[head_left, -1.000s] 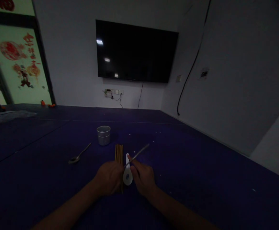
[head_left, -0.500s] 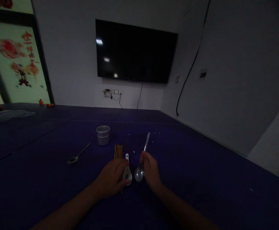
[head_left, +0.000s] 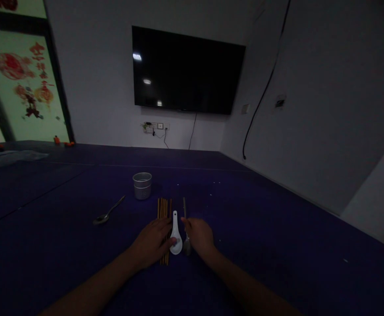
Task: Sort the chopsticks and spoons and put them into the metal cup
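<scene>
My left hand (head_left: 152, 243) lies across several brown chopsticks (head_left: 162, 210), fingers stretched out, with its thumb over the bowl of a white soup spoon (head_left: 176, 249). The soup spoon lies beside the chopsticks, handle pointing away from me. To its right, my right hand (head_left: 200, 237) is closed on a metal spoon (head_left: 187, 249), held roughly parallel to the soup spoon with its bowl toward me. Part of that spoon's handle is hidden by my fingers.
A silver metal cup (head_left: 142, 189) stands behind the chopsticks. Another metal spoon (head_left: 102, 218) lies at the left on the dark blue tabletop (head_left: 261, 245). Small white scraps dot the surface. A television (head_left: 188, 72) hangs on the wall.
My right hand has brought the metal spoon left and turned it more upright in line with the soup spoon. My left hand has shifted slightly left, exposing more of the soup spoon.
</scene>
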Demonstrator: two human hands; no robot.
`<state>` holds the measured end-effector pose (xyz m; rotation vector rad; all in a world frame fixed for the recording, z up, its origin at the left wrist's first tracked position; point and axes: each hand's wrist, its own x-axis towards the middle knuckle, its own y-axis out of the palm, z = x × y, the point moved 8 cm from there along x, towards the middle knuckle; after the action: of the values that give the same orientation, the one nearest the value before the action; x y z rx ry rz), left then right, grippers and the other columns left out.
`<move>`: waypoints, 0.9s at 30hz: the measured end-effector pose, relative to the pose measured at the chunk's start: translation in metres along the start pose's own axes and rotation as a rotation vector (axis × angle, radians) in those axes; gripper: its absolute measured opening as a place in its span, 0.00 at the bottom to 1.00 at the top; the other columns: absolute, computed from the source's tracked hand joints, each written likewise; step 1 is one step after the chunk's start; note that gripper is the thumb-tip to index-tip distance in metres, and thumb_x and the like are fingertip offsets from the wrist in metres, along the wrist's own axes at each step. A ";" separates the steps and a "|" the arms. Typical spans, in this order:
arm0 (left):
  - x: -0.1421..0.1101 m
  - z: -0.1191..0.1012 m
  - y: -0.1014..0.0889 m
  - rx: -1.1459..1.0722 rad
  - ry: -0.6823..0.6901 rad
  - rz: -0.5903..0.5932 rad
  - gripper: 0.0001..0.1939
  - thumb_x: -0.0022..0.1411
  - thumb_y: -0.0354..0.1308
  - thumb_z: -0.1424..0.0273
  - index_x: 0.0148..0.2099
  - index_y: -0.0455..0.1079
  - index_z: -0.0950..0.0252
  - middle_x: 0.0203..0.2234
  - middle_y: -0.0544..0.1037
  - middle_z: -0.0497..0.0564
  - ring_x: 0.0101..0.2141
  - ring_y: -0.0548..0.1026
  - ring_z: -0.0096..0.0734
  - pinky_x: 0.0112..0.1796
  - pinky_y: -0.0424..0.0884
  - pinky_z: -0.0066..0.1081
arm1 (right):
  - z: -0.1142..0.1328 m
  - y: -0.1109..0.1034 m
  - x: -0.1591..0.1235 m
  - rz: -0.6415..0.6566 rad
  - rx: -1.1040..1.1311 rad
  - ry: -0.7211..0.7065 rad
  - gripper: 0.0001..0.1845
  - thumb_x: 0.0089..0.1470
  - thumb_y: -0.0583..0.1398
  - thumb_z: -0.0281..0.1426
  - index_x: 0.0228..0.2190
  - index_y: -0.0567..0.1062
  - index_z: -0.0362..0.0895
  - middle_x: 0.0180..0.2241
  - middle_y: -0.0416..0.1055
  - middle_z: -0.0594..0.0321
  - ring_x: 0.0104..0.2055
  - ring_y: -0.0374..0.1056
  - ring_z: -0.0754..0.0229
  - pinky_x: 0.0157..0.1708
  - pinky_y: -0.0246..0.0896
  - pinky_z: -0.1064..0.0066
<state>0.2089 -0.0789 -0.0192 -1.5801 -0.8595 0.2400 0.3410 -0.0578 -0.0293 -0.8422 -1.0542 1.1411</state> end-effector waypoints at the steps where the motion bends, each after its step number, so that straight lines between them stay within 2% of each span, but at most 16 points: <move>1: 0.000 0.000 0.000 -0.006 -0.002 0.000 0.22 0.66 0.45 0.60 0.58 0.62 0.64 0.58 0.65 0.58 0.57 0.62 0.42 0.57 0.58 0.45 | 0.001 0.000 0.000 0.008 -0.022 0.002 0.25 0.63 0.47 0.40 0.29 0.78 0.42 0.31 0.77 0.53 0.35 0.73 0.56 0.31 0.58 0.72; 6: 0.001 0.002 -0.002 -0.054 -0.006 -0.032 0.22 0.65 0.48 0.59 0.56 0.63 0.63 0.58 0.64 0.57 0.57 0.63 0.41 0.56 0.60 0.41 | 0.007 0.000 0.000 0.037 -0.100 -0.009 0.23 0.63 0.48 0.39 0.31 0.79 0.42 0.32 0.77 0.51 0.36 0.74 0.55 0.33 0.61 0.71; 14: -0.002 0.008 -0.002 -0.036 -0.076 -0.034 0.23 0.62 0.50 0.57 0.53 0.66 0.66 0.56 0.66 0.60 0.55 0.65 0.43 0.54 0.62 0.41 | 0.017 0.000 0.001 0.082 -0.172 -0.063 0.22 0.62 0.48 0.36 0.32 0.79 0.41 0.32 0.77 0.49 0.34 0.74 0.54 0.32 0.63 0.70; 22: -0.002 0.012 -0.002 0.014 -0.137 -0.038 0.19 0.59 0.52 0.64 0.50 0.67 0.68 0.54 0.67 0.62 0.54 0.66 0.45 0.53 0.64 0.40 | 0.022 -0.002 -0.001 0.086 -0.192 -0.098 0.21 0.62 0.48 0.32 0.31 0.79 0.40 0.32 0.77 0.49 0.34 0.74 0.53 0.32 0.63 0.69; 27: -0.001 0.011 -0.001 0.025 -0.134 -0.009 0.20 0.58 0.51 0.68 0.52 0.66 0.68 0.55 0.66 0.61 0.55 0.65 0.42 0.55 0.62 0.39 | 0.021 -0.012 -0.009 0.055 -0.168 -0.089 0.23 0.64 0.45 0.35 0.33 0.77 0.41 0.32 0.76 0.51 0.33 0.73 0.55 0.31 0.61 0.71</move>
<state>0.2011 -0.0712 -0.0206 -1.5497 -0.9633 0.3523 0.3236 -0.0691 -0.0139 -0.9646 -1.2196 1.1566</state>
